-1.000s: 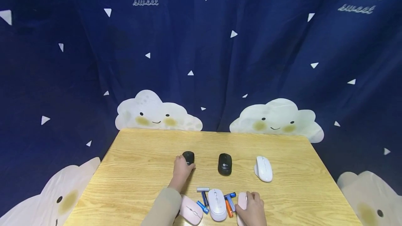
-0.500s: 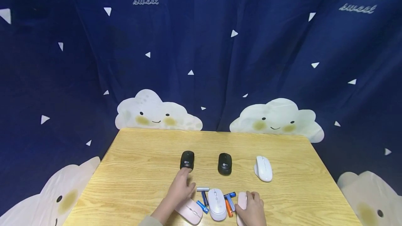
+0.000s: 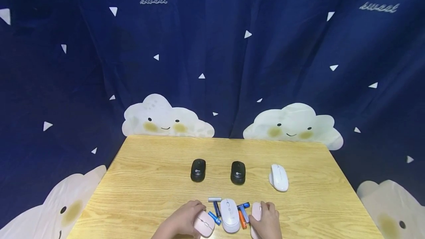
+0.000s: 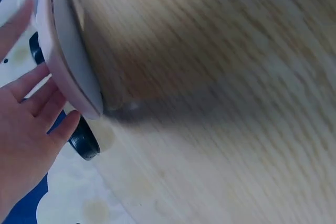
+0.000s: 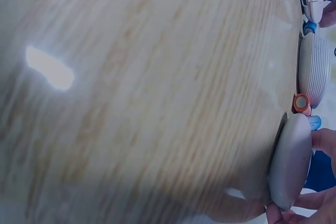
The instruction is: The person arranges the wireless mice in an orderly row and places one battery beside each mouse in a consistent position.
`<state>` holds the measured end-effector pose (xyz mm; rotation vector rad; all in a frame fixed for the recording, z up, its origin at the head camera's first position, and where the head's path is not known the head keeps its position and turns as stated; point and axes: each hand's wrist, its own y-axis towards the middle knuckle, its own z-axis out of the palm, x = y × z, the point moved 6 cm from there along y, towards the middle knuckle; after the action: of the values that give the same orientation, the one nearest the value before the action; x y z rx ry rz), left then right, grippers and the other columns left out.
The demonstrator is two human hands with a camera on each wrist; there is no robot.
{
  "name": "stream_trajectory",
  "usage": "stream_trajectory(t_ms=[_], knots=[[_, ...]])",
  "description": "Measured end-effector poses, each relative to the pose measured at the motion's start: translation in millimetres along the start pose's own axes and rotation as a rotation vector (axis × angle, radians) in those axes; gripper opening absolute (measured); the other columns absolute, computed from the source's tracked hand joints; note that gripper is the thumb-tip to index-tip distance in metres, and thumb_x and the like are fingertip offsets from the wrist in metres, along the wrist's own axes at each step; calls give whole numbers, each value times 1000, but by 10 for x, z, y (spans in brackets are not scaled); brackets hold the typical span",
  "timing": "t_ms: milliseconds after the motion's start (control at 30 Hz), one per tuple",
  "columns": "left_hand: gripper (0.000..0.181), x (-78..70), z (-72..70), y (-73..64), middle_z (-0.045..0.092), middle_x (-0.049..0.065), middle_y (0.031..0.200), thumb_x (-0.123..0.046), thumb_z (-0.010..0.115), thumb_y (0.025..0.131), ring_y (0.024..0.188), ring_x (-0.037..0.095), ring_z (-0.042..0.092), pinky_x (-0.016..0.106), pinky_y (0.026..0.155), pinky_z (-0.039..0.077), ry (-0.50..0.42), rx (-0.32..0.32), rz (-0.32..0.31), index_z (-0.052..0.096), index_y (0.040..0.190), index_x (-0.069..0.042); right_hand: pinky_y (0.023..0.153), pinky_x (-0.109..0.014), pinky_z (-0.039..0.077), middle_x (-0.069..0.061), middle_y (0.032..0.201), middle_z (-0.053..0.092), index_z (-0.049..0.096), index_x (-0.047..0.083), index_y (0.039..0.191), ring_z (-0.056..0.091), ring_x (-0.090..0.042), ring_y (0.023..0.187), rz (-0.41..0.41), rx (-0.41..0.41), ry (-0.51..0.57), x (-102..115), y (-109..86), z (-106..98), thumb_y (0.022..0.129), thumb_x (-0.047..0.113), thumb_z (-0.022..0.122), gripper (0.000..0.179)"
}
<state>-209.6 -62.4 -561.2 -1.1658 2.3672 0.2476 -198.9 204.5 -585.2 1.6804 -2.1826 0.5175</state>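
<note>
We see a person's left hand (image 3: 185, 217) with its fingers and thumb around a pale pink, rounded plastic mouse (image 3: 205, 225), and their right hand (image 3: 269, 222) grasping a second pale pink mouse (image 3: 256, 211) by its sides. Both are at the near part of a wood-grained worktop (image 3: 149, 180). Between them lies a white, oval plastic mouse (image 3: 230, 215), with small silver, blue and orange cylinders (image 3: 242, 219) around it. Farther back, we find two black plastic mice (image 3: 238, 172) and a glossy white mouse (image 3: 279, 178) in a row.
</note>
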Motion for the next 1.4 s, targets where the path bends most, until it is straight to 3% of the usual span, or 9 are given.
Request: stream_trajectory(t_ms=[167,367,733,1067,1400], knots=[[66,-1,3,-1,57,-5,104,-14,85,45,97,13,51,28,85,43,76,-44,38,62,107,-11,81,-49,42,-30,111,43,48,-16,118,46,-42,97,15,1,16,-6,21,6,64,28,75,74],[63,-4,10,-6,57,-5,102,-15,86,45,98,13,52,28,86,43,84,-57,28,64,104,-11,79,-49,42,-30,108,45,50,-17,115,47,-42,94,16,-8,38,-20,51,-16,61,25,75,73],[66,28,20,-1,58,-4,107,-13,84,46,102,16,52,33,88,43,20,-24,-39,63,108,-12,81,-54,40,-36,111,42,47,-19,116,46,-49,97,-44,-89,77,-206,185,-385,61,20,72,72],[64,31,20,6,57,-4,106,-13,85,47,100,16,52,31,86,43,21,-16,-30,62,106,-12,90,-59,34,-38,120,34,40,-19,122,36,-55,109,32,14,97,-502,266,-474,68,16,71,72],[62,2,14,-7,57,-3,104,-13,85,47,99,15,52,30,87,43,46,-44,-1,63,105,-10,86,-58,37,-39,116,37,43,-19,120,41,-54,104,-8,25,65,-641,235,-448,64,17,71,73]])
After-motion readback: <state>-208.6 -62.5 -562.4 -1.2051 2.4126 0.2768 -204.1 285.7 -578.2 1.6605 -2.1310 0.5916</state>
